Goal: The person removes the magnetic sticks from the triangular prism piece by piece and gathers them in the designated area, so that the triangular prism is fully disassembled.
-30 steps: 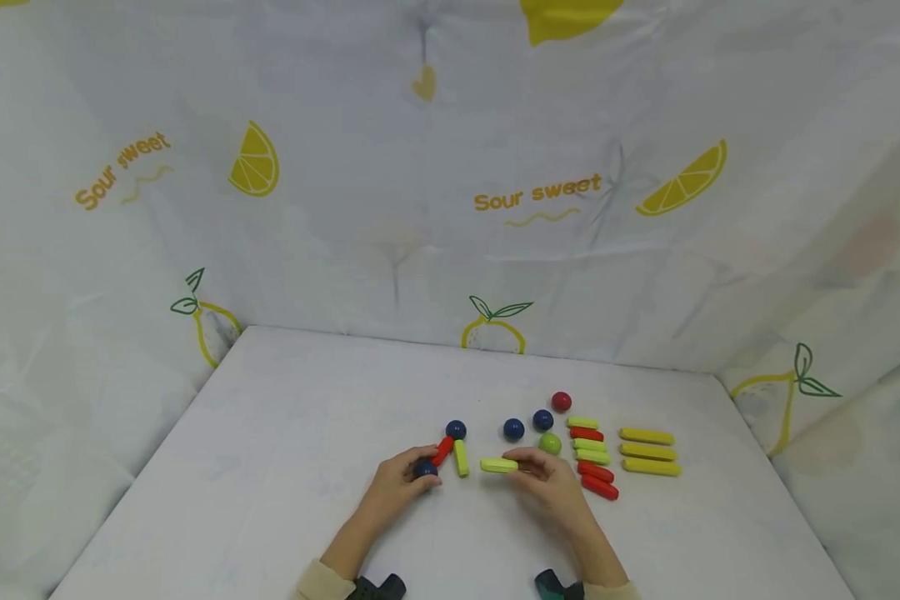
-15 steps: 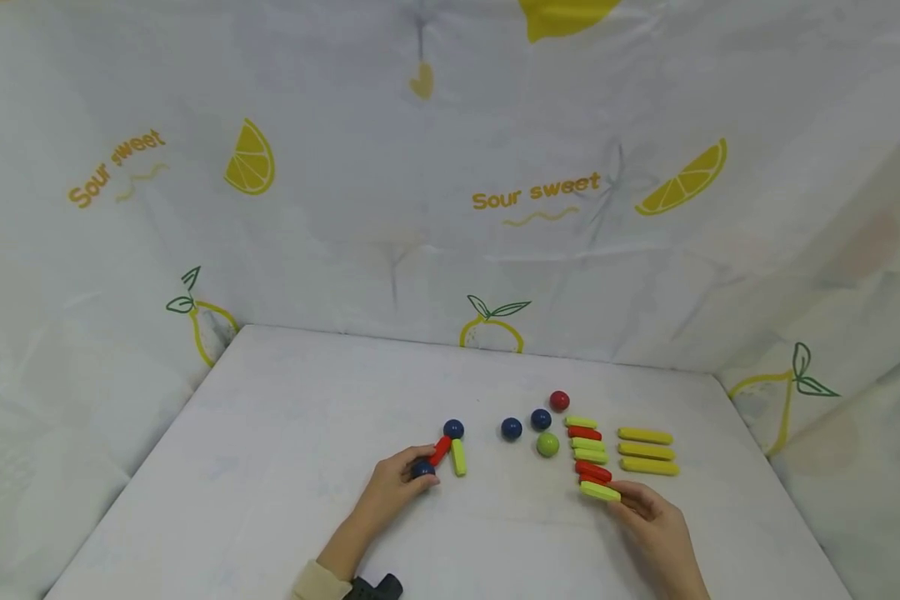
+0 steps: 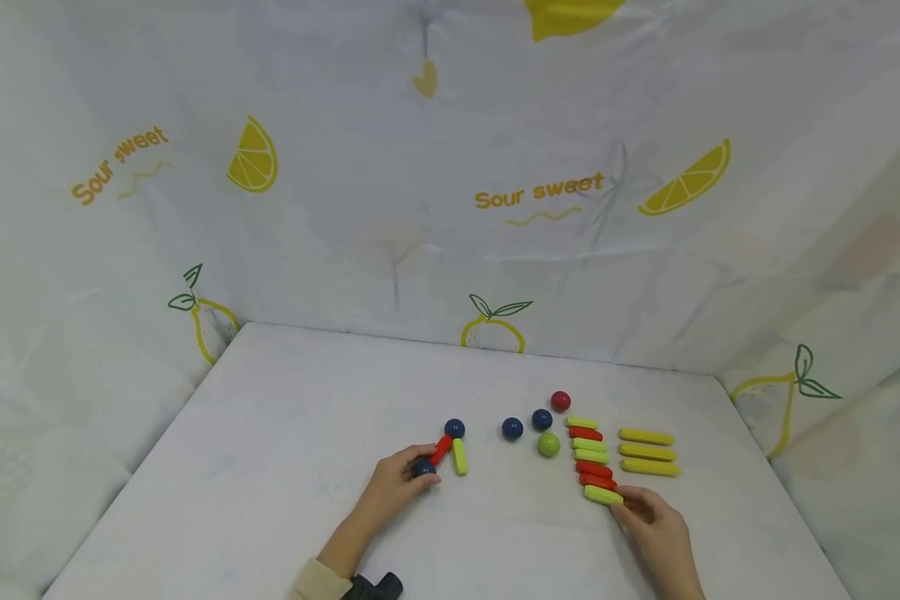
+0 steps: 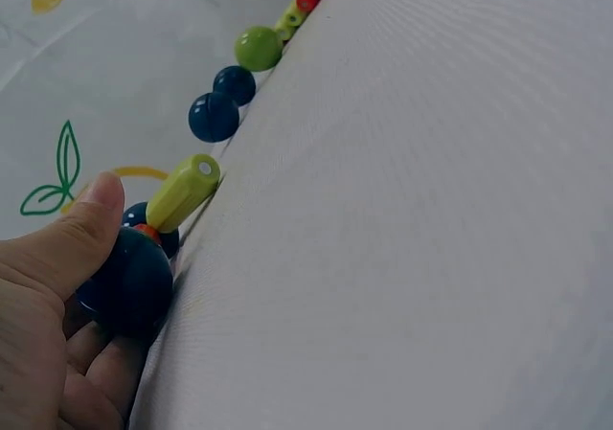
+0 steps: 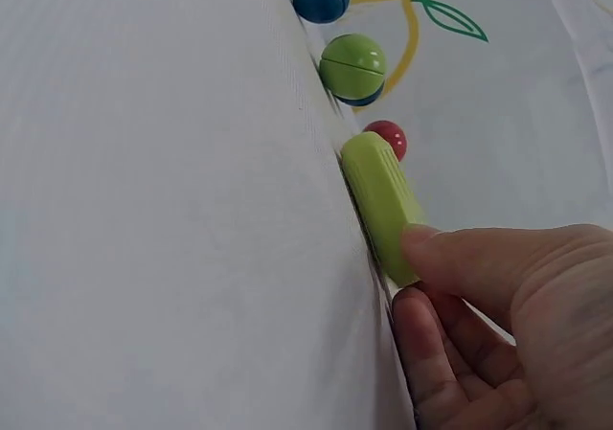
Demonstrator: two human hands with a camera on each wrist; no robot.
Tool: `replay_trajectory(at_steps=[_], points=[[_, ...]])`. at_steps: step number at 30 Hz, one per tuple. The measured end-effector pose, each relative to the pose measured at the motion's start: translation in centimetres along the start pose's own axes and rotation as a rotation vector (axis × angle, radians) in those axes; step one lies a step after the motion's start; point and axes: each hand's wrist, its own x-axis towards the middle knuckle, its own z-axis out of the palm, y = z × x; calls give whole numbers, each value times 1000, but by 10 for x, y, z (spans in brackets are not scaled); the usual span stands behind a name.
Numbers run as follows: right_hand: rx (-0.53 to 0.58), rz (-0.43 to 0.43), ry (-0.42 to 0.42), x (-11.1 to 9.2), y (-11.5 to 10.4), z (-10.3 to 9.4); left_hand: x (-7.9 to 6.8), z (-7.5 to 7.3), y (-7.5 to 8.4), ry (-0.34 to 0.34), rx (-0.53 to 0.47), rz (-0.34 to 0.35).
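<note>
My left hand (image 3: 392,493) holds a blue ball (image 4: 132,282) between thumb and fingers, low over the white table. A red rod (image 3: 442,450) runs from that ball to a second blue ball (image 3: 454,428), where a yellow-green rod (image 3: 460,457) also meets it. In the left wrist view, the held ball hides most of the red rod. At the right, my right hand (image 3: 657,527) pinches one end of another yellow-green rod (image 5: 378,200) by thumb and finger. This rod lies at the near end of a column of red rods (image 3: 595,470) and yellow-green rods (image 3: 589,445).
Three longer yellow rods (image 3: 648,452) lie parallel to the right of the column. Left of it sit a lime-green ball (image 3: 548,444), two loose blue balls (image 3: 512,429) and a red ball (image 3: 561,402). A lemon-print white cloth (image 3: 390,208) hangs behind the table (image 3: 330,383).
My right hand has carried the yellow-green rod from the middle rightward to the near end of the column and lowered it there. My left hand has stayed in place, holding the blue ball.
</note>
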Motion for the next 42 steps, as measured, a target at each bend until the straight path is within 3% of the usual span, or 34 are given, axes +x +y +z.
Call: replay_trajectory(at_steps=[7, 12, 16, 20, 26, 29, 33, 39, 42], points=[[-15, -22, 101, 0, -3, 2, 2, 0, 2, 4, 40, -9], [77, -87, 176, -13, -28, 6, 0, -1, 4, -27, 89, 4], [182, -216, 14, -18, -63, 23, 0, -1, 3, -36, 120, 21], [293, -238, -205, -16, -89, 51, -1, 0, 1, -49, 140, 27], [412, -306, -470, -9, -112, 94, -2, 1, 0, -61, 133, 14], [445, -342, -543, -5, -116, 110, -2, 3, -2, -62, 100, 37], [443, -350, -527, -1, -116, 128, -3, 5, -5, -75, 58, 59], [234, -404, -381, -2, -120, 146, -4, 1, 0, -77, 23, 97], [194, -415, -336, -2, -121, 147, -3, 1, -1, -76, 13, 95]])
